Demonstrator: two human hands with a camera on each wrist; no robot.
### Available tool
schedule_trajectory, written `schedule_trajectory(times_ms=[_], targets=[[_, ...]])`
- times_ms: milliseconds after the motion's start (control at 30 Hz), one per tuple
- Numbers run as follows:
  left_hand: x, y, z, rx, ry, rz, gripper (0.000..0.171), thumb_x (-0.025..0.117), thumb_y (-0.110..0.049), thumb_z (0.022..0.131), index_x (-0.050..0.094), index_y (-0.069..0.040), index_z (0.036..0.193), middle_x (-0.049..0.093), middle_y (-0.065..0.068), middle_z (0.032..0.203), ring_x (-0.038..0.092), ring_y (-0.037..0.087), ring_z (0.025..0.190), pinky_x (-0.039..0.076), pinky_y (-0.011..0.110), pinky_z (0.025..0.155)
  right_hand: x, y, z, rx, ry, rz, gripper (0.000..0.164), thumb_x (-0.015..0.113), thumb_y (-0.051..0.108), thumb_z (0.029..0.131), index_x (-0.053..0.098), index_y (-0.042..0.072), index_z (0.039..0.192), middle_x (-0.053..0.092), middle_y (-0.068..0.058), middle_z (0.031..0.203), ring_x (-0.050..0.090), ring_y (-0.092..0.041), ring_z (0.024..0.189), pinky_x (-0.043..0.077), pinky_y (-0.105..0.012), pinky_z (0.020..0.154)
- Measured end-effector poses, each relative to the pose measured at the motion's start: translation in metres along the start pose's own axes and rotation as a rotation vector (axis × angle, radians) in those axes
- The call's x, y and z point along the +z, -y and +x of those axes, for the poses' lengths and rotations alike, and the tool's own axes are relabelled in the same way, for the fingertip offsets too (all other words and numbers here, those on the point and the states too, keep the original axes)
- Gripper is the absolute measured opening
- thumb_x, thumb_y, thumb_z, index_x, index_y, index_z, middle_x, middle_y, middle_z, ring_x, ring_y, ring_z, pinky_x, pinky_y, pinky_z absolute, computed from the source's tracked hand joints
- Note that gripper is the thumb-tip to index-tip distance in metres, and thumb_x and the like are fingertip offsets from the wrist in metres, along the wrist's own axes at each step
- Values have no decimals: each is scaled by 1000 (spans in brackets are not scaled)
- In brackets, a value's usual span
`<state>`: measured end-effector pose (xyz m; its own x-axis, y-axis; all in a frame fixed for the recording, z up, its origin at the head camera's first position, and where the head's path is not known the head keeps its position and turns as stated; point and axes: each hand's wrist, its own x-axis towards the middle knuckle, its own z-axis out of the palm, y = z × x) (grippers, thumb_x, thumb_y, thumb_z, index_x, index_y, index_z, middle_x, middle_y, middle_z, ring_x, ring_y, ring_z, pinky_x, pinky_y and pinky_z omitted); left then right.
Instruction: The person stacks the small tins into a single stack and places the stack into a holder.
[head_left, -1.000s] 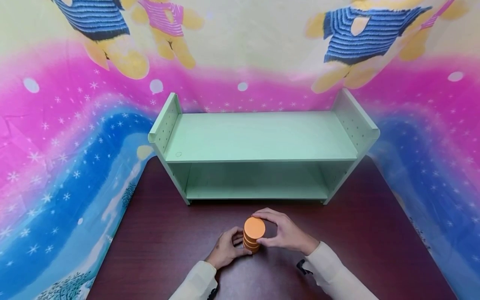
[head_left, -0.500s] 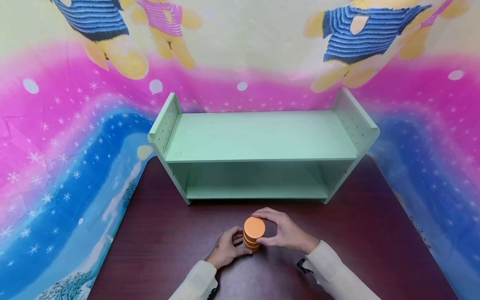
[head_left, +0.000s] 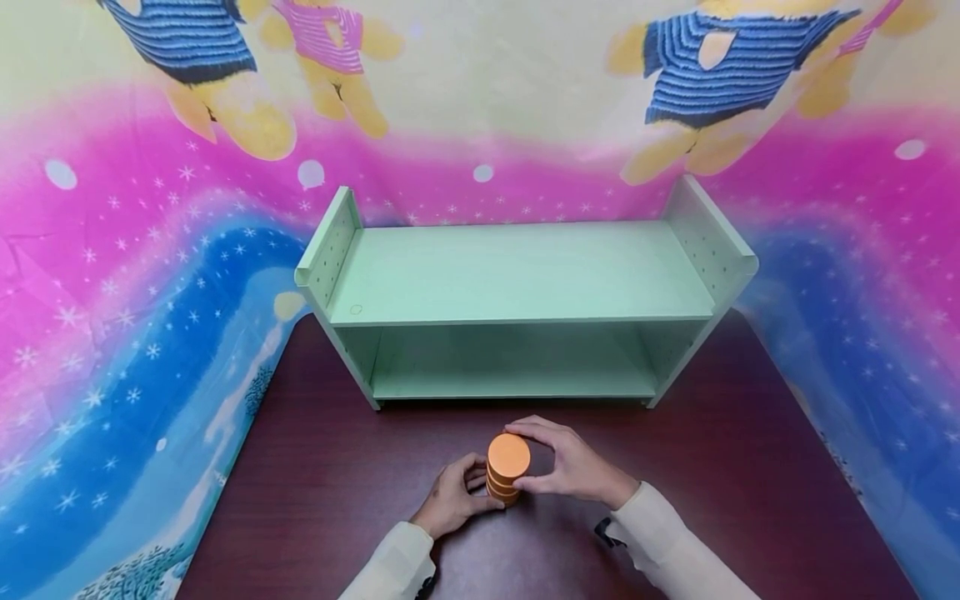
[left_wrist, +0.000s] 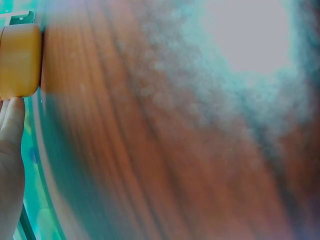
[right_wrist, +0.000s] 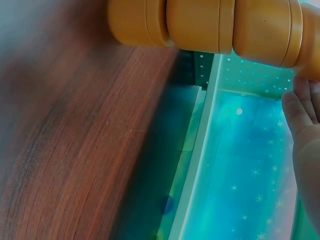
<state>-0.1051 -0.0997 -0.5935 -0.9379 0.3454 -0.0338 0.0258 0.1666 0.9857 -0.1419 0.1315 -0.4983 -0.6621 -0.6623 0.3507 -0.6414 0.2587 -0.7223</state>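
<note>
A stack of several small round orange lidded jars (head_left: 509, 455) stands upright on the table in front of the shelf. My right hand (head_left: 572, 468) grips the topmost jar, thumb at its near side and index finger at its far side. Low on the stack, my left hand (head_left: 452, 498) holds the bottom jar from the left, its thumb across the front. The right wrist view shows the stacked jars (right_wrist: 200, 25) lying sideways across the top, with right-hand fingers at the end one. At the left wrist view's left edge, an orange jar (left_wrist: 20, 60) meets the left thumb.
A pale green two-tier shelf (head_left: 525, 271) stands on the dark reddish-brown table (head_left: 322, 467), just behind the stack. Its side panels rise above the upper tier. A printed cloth (head_left: 480, 100) with bears and snowflakes hangs behind and at both sides.
</note>
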Motion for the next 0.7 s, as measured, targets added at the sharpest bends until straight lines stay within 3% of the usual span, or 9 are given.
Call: schedule_trajectory(times_ms=[133,700], targets=[[0,-2,0,-24,2,-5,54,88,0,73,60,-2,119,65,11,119,64,28,115,53,26,97,0,0,-1,10,0,-3,68,88,18,76,59,5,135,62,-1,127,60,-17,115,53,-38,99],[0,-4,-1,1,-5,-36,53,87,4,72,60,1,118,65,15,120,64,30,115,53,28,97,5,-9,-10,46,-1,-27,71,91,23,74,59,3,133,62,-1,127,60,-19,117,53,-41,99]])
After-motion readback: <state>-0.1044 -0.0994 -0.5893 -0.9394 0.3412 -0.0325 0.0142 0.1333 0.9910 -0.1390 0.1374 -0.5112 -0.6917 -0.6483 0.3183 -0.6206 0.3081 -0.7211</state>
